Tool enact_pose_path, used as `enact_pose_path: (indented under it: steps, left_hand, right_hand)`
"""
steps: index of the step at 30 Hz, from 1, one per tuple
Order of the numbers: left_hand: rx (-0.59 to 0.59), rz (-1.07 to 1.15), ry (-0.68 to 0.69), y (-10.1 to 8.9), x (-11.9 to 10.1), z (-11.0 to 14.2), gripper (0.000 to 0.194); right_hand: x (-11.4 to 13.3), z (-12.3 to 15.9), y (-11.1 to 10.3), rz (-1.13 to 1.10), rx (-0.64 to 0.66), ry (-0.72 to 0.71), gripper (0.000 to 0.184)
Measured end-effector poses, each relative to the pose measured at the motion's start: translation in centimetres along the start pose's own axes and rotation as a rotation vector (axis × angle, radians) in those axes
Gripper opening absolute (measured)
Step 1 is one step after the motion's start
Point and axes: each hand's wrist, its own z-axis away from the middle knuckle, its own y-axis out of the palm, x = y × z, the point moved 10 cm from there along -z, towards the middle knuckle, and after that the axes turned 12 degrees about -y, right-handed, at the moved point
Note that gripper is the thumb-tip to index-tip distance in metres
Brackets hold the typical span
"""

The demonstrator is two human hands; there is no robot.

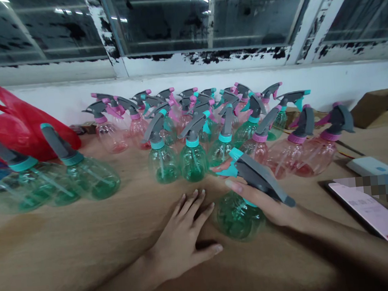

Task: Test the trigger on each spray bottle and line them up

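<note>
1. The fingers of my right hand (266, 201) were grasping a green spray bottle (238, 221) high around its neck, under the grey spray head (258, 176). A fingertip showed beside the turquoise trigger (228, 171); squeezing there by accident could have sent a spray toward the desk's back edge, leftward, where the nozzle pointed.
2. That bottle was in the near middle of the desk (135, 214); I could not tell whether its base touched the surface. With the grip so high, the round body could have swung if my wrist turned sharply.
3. My left hand (178, 239) lay just left of it, fingers released and spread, holding nothing. A hasty set-down could have caught those fingertips under the base.
4. Toward the back edge, green bottles (194, 163) and pink bottles (111, 137) stood crowded; one knock could have toppled several.
5. Toward the right edge lay a phone (365, 207), near my right forearm; a wide elbow sweep could have shoved it, or a leak wetted it.
</note>
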Motion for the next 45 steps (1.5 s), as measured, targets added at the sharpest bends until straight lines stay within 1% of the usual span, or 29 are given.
enact_pose_path:
  steps: [2,5,9,12,14,17,22,25,34,41,45]
  left_hand:
    - [-0.002,0.003,-0.002,-0.1,0.0,0.0,0.073]
    - [0.011,0.01,-0.005,-0.1,0.0,0.0,0.074]
    - [0.009,0.019,-0.006,-0.2,0.0,0.0,0.073]
    - [-0.004,0.022,0.0,-0.2,0.0,0.0,0.073]
    - [-0.005,0.019,0.003,-0.1,0.0,0.0,0.073]
    - [-0.007,0.016,0.002,0.1,0.1,0.0,0.072]
    - [-0.003,0.008,-0.001,0.2,0.1,0.1,0.074]
    - [0.002,0.003,-0.007,0.2,0.2,0.1,0.074]
    - [-0.003,0.009,-0.007,0.1,0.1,0.2,0.073]
    - [0.014,0.006,-0.015,0.3,0.2,0.0,0.074]
    - [0.006,0.017,-0.012,0.1,0.1,0.1,0.074]
  right_hand:
    - [-0.1,0.0,0.0,0.006,0.001,0.005,0.024]
    - [0.4,-0.2,-0.2,0.007,-0.015,-0.022,0.023]
    - [1.6,-0.6,-0.3,0.039,0.0,-0.063,0.013]
    - [2.2,-0.6,-0.1,0.075,0.035,-0.074,0.02]
    - [2.4,-0.4,0.3,0.04,0.05,-0.085,0.02]
    - [2.3,-0.1,0.7,-0.036,0.052,-0.09,0.012]
    - [1.6,0.2,0.9,-0.052,0.045,-0.046,0.022]
    - [1.5,0.2,0.9,-0.057,0.038,-0.034,0.022]
    - [1.7,0.1,0.8,-0.07,0.037,-0.056,0.021]
    - [1.4,0.3,0.9,-0.039,0.046,-0.036,0.024]
    - [1.4,0.3,0.9,-0.049,0.045,-0.032,0.024]
